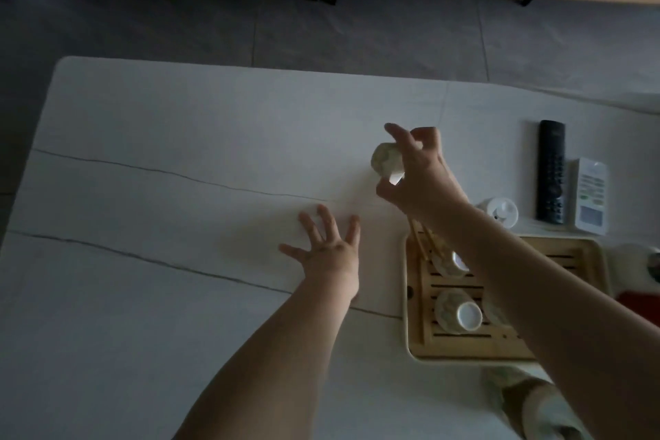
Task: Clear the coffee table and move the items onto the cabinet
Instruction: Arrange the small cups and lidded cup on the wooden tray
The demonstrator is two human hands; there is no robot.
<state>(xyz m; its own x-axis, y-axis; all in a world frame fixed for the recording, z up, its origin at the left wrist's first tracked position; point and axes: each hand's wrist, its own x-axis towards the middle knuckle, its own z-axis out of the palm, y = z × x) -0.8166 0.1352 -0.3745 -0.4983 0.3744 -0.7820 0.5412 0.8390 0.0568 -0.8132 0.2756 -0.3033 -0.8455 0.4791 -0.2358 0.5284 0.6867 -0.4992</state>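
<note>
While the small patterned cup (387,165) is held above the white tabletop (178,189), tilted on its side, it is pinched between the thumb and fingers of the right hand (418,171), well clear of the surface. The left hand (330,248) is spread flat and low over the tabletop, fingers apart, and nothing is held in it; whether it touches the surface cannot be told. A wooden slatted tray (428,350) is seen just to the right, at the near edge, with at least two further cups: one (457,311) near its front and another (451,262) partly hidden under the right forearm. Beyond the tray, a black remote (551,171), a white remote (591,196) and a small white round object (501,212) are set on the tabletop. The cabinet is not in view. The cup is judged to be on its way to the tray, for carrying later. The chief risk is taken to be the light fingertip hold: a glazed, tilted cup may slip and be dropped onto the hard tabletop. A second risk is posed by the forearm passing over the tray, by which the cups there may be knocked.
</note>
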